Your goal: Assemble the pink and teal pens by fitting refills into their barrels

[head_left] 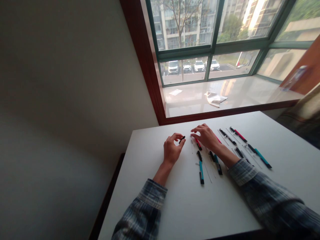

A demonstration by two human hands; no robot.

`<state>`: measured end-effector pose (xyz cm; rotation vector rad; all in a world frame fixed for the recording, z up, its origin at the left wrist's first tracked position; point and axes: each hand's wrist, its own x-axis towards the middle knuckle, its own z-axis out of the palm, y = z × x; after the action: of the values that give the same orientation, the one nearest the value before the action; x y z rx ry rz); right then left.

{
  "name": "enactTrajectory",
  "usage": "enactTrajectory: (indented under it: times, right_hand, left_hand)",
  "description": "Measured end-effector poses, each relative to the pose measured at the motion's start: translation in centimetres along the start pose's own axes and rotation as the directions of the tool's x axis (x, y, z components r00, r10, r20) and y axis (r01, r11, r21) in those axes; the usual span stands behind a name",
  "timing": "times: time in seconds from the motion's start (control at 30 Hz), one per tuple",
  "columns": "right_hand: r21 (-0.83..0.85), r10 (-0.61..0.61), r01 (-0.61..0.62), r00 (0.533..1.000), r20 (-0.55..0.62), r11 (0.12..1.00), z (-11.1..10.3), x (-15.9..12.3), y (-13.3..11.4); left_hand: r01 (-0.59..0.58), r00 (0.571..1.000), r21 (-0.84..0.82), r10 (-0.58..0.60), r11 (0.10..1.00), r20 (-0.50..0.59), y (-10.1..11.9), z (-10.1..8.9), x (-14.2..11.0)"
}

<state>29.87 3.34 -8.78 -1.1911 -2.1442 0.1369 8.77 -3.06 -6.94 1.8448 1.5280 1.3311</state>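
Between thumb and forefinger, my left hand (pixel 172 148) pinches a small black pen part (pixel 182 139) above the white table. My right hand (pixel 205 136) is to its right, thumb and fingers apart, with nothing visible between them. Just below its fingers lies a red pen barrel (pixel 198 144), partly hidden by the hand, beside thin clear pieces. Closer to me are a teal pen barrel (pixel 201 171) with a black piece (pixel 199 155) above it, and a second teal and black barrel (pixel 218 165) by my right wrist. Thin pen refills (pixel 207 171) lie between them.
More disassembled pens lie right of my right forearm, among them a red barrel (pixel 240 135), a black part (pixel 227 136) and a teal barrel (pixel 263 158). The white table (pixel 185 206) meets a wall on the left. Behind it, a crumpled white cloth or paper (pixel 215 99) rests on the windowsill.
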Motion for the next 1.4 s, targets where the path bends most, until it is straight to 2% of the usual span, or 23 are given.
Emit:
enactTrajectory:
  times: [0.1,0.17,0.23,0.3,0.4,0.47,0.63,0.93,1.07,1.23,1.4]
  right_hand:
    - [0.015,-0.006,0.006,1.000,0.028,1.000,0.1,0.1,-0.6]
    - [0.065,0.018,-0.017,1.000,-0.020,0.998,-0.4,0.2,-1.3]
    - [0.192,0.109,-0.089,0.990,-0.093,0.977,-1.0,0.2,-2.0]
    - [0.401,0.200,-0.151,0.976,-0.083,0.904,-1.5,-0.1,-2.7]
    - [0.646,0.227,-0.196,0.973,0.037,0.738,-1.7,-0.9,-3.4]
    - [0.699,0.230,-0.221,0.970,0.083,0.680,-1.6,-1.3,-3.6]
    - [0.729,0.247,-0.242,0.964,0.103,0.640,-1.5,-1.5,-3.8]
    - [0.695,0.197,-0.231,0.972,0.131,0.680,-1.6,-1.5,-3.8]
    - [0.617,0.162,-0.195,0.981,0.109,0.762,-2.1,-1.5,-4.0]
    - [0.425,0.128,-0.173,0.983,0.133,0.888,-2.7,-1.6,-4.2]
    - [0.412,0.089,-0.118,0.992,0.089,0.903,-3.2,-1.7,-4.5]
  left_hand:
    - [-0.028,0.999,0.049,0.028,0.998,-0.015,0.1,-0.1,0.0]
    - [-0.046,0.998,0.071,0.048,0.996,-0.028,0.1,-0.2,0.0]
    - [-0.067,0.996,0.087,0.071,0.994,-0.046,0.1,-0.4,0.0]
    - [-0.088,0.994,0.094,0.095,0.992,-0.063,0.2,-0.5,0.0]
    - [-0.124,0.989,0.086,0.130,0.989,-0.075,0.5,-0.6,-0.1]
    - [-0.149,0.985,0.075,0.155,0.986,-0.074,0.7,-0.6,-0.1]
    - [-0.178,0.982,0.056,0.181,0.982,-0.052,1.0,-0.5,-0.2]
    - [-0.132,0.991,0.013,0.132,0.991,-0.013,1.3,-0.4,-0.3]
    - [-0.147,0.989,0.006,0.147,0.989,-0.005,1.4,-0.5,-0.4]
    - [-0.188,0.982,0.013,0.188,0.982,0.012,1.5,-0.5,-0.4]
    - [-0.173,0.985,0.012,0.173,0.985,0.022,1.5,-0.4,-0.4]
